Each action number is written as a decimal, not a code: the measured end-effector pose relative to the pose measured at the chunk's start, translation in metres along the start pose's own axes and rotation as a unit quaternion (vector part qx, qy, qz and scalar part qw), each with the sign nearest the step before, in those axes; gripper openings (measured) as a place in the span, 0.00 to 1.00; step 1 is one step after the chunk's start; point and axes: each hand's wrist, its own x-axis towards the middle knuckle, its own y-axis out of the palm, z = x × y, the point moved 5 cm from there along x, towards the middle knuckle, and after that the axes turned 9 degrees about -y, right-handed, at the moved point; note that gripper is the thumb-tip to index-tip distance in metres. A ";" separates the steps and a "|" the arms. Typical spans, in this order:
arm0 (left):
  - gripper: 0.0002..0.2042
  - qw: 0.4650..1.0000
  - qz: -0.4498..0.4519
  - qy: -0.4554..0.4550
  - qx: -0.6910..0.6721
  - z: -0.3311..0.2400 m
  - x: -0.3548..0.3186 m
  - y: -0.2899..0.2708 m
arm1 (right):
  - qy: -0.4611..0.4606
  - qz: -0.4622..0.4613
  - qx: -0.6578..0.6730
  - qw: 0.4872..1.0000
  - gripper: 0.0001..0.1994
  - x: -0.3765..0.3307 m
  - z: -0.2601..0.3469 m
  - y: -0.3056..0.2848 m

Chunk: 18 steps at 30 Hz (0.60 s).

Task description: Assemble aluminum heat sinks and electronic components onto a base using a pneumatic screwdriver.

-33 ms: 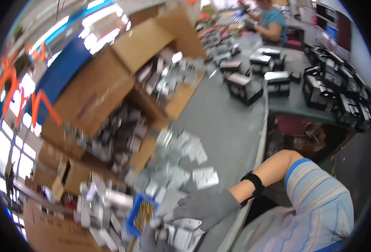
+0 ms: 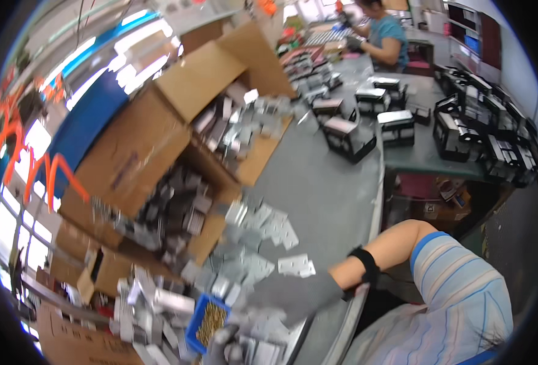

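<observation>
My right hand, in a grey glove with a black wrist strap, reaches left across the grey table. It lies palm down over a loose heap of flat silver metal plates, its fingers stretched toward them and blurred. My left hand, also in a grey glove, shows only partly at the lower edge, among more plates. It is next to a small blue tray filled with brass-coloured screws. Whether it holds anything is hidden.
Two tipped cardboard boxes spill metal parts onto the table at the left. Smaller boxes sit lower left. Black metal assemblies stand on the far table and along the right side. Another person works at the back.
</observation>
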 end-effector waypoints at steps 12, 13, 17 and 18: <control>0.22 0.884 -0.133 0.249 0.373 0.009 -0.002 0.044 | 0.106 0.143 -0.597 0.783 0.20 0.075 -0.337 -0.172; 0.22 0.875 -0.140 0.258 0.386 0.004 0.006 0.040 | 0.117 0.130 -0.602 0.779 0.20 0.081 -0.351 -0.172; 0.22 0.840 -0.160 0.288 0.432 -0.015 0.026 0.025 | 0.311 0.060 -0.439 0.841 0.18 0.087 -0.397 -0.198; 0.22 0.832 -0.162 0.295 0.441 -0.018 0.029 0.022 | 0.296 0.036 -0.420 0.857 0.19 0.083 -0.400 -0.203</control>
